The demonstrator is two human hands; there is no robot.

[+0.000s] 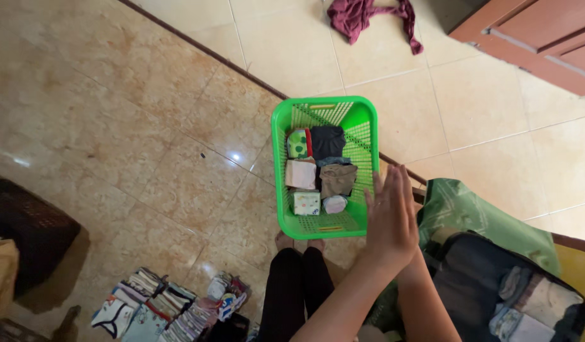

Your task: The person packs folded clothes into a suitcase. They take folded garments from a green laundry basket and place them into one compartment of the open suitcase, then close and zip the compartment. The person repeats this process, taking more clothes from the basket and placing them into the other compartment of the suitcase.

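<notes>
A green basket point(324, 168) of folded cloths point(302, 174) sits on the floor point(147, 126) just left of my hands point(391, 218); a suitcase point(495, 291) lies right. Palms pressed together, fingers straight, holding nothing, beside its rim.

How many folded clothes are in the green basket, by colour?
In the green basket:
Green: 2
Black: 1
Pink: 1
Brown: 1
White: 1
Total: 6

A maroon cloth point(368, 18) lies on the tiled floor point(495, 107).
</notes>
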